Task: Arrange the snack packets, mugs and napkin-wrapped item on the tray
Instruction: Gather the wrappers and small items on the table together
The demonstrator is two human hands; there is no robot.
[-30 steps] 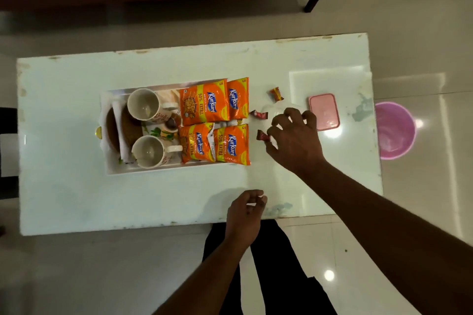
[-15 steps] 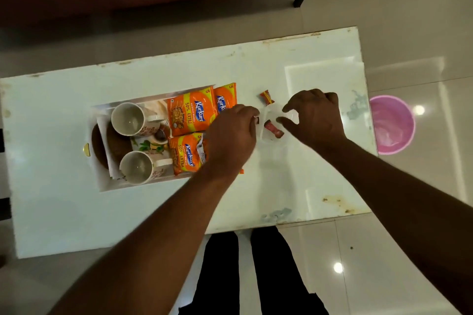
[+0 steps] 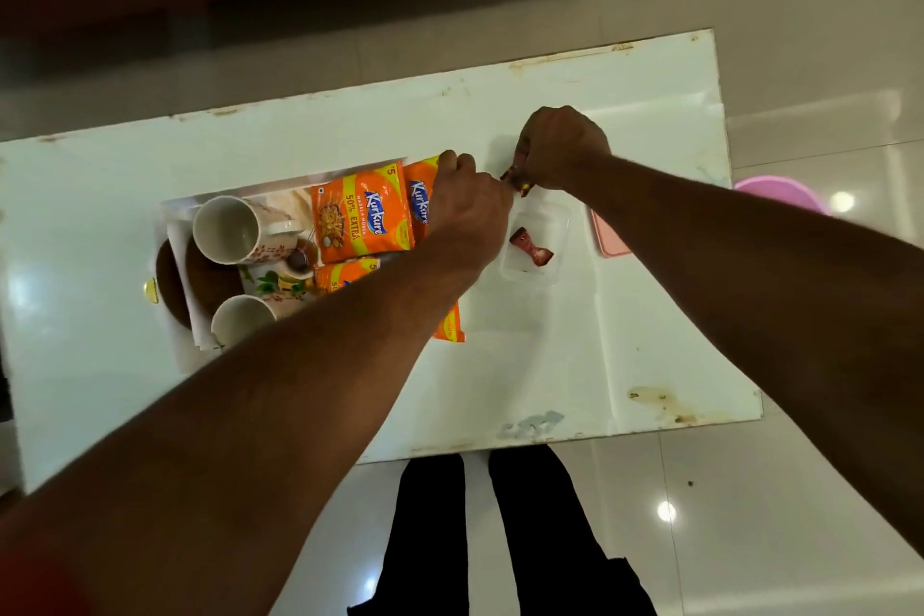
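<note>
A white tray (image 3: 225, 190) at the table's left middle holds two white floral mugs (image 3: 227, 228) (image 3: 240, 318) lying beside several orange snack packets (image 3: 360, 215). A white napkin (image 3: 182, 275) lies across a brown round item (image 3: 212, 278) at the tray's left end. My left hand (image 3: 470, 205) hovers over the packets' right side, fingers curled shut, and my forearm hides the lower packets. My right hand (image 3: 560, 148) pinches a small wrapped candy (image 3: 518, 183) just right of the left hand's knuckles, above the table.
A clear little container (image 3: 552, 220) with a red candy (image 3: 530, 248) sits right of the tray. A pink lid (image 3: 607, 240) lies beside it, partly under my right arm. A pink bucket (image 3: 780, 193) stands on the floor off the table's right end. A sofa lies beyond the table.
My left hand came up from the table's near edge to the packets' right side. My right hand left the container, moved to the far side and picked up the small candy.
</note>
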